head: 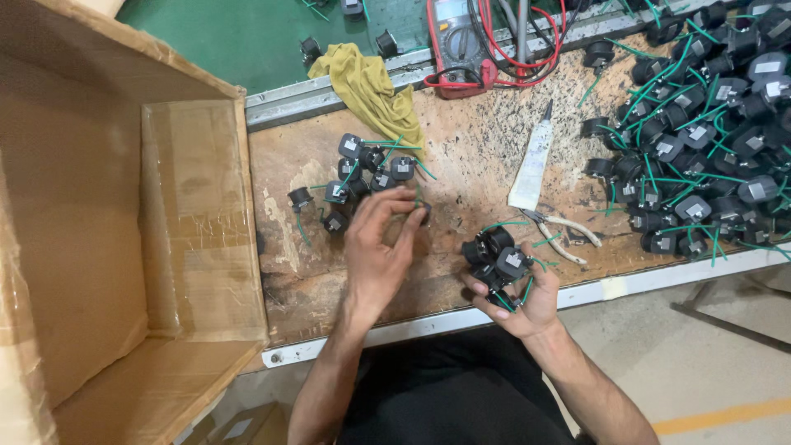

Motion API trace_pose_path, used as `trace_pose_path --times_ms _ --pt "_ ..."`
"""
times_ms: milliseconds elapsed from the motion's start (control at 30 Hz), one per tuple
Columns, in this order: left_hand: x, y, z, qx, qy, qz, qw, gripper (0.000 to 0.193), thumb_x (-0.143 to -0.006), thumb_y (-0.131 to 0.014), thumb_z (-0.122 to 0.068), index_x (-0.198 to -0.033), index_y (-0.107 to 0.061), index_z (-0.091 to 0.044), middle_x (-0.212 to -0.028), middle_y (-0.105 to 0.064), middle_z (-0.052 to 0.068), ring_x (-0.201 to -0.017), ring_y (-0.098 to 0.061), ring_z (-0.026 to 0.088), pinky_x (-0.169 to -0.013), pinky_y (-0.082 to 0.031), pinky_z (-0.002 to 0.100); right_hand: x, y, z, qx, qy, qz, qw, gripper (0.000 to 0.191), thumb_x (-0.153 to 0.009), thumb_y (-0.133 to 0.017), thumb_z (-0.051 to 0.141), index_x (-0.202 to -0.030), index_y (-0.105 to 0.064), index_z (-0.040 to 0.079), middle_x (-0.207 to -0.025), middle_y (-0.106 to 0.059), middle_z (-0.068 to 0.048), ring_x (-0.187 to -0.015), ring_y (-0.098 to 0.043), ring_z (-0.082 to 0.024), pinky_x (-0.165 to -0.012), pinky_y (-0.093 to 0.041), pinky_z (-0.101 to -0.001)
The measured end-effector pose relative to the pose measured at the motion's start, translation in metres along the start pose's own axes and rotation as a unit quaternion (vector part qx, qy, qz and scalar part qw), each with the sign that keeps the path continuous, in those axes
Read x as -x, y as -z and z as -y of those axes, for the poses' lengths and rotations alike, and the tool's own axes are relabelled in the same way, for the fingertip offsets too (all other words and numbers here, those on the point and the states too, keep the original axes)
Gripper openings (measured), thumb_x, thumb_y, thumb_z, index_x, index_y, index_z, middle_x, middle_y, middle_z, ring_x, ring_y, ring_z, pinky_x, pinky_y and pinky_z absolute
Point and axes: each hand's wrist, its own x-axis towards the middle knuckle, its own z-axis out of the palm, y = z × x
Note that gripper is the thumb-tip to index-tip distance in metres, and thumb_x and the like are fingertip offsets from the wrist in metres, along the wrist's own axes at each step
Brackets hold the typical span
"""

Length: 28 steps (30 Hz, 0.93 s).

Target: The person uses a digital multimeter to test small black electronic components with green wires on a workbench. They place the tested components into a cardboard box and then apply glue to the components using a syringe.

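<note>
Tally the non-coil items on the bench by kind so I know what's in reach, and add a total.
Multimeter, red case: 1
Mustard-yellow rag: 1
White tube: 1
Pliers: 1
Open cardboard box: 1
Total: 5
The black coils with green leads are too piled up to count; the right hand holds several.

Bright even light, soft shadows, sharp focus.

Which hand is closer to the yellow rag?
The left hand. It reaches over the small pile of black parts just below the yellow rag. The right hand is farther down near the bench edge, holding a bunch of black parts.
</note>
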Motion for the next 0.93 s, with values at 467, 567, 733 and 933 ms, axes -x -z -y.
trace_pose_path --times_ms 467,567,733,933 --pt "0.025 0.001 -0.031 0.443 0.215 0.080 0.867 0.043 -0.086 -0.076 0.009 -0.124 -0.058 0.000 -0.132 -0.068 0.016 -0.116 -0.071 0.023 -0.100 -0.062 0.038 0.000 0.000 0.000 0.003 0.002 0.011 1.000 0.068 -0.105 -0.052 0.052 -0.144 -0.052 -0.004 -0.134 -0.060 -0.020 -0.093 -0.053 -0.026 -0.049 -0.046 -0.0261" --pt "0.028 0.002 -0.035 0.415 0.191 0.080 0.886 0.042 -0.087 -0.078 0.008 -0.124 -0.060 0.000 -0.131 -0.069 0.017 -0.116 -0.071 0.023 -0.102 -0.061 0.038 0.000 0.001 0.001 0.020 -0.006 0.007 1.000 0.073 -0.105 -0.053 0.054 -0.142 -0.053 -0.008 -0.131 -0.060 -0.024 -0.091 -0.052 -0.024 -0.049 -0.045 -0.0252" --pt "0.034 0.002 -0.037 0.376 0.129 0.063 0.916 0.041 -0.090 -0.079 0.007 -0.125 -0.060 -0.001 -0.133 -0.069 0.016 -0.120 -0.071 0.020 -0.104 -0.060 0.036 0.000 0.001 0.001 0.019 0.000 0.013 1.000 0.068 -0.106 -0.053 0.054 -0.140 -0.054 -0.005 -0.130 -0.060 -0.025 -0.093 -0.052 -0.024 -0.050 -0.045 -0.0251" --pt "0.038 0.000 -0.037 0.245 0.063 0.031 0.967 0.053 -0.087 -0.085 0.003 -0.135 -0.063 -0.004 -0.130 -0.075 0.016 -0.110 -0.074 0.018 -0.098 -0.061 0.032 0.002 0.004 0.001 0.003 -0.001 0.011 1.000 0.067 -0.107 -0.053 0.054 -0.142 -0.054 -0.004 -0.131 -0.060 -0.020 -0.095 -0.052 -0.025 -0.051 -0.045 -0.0256"
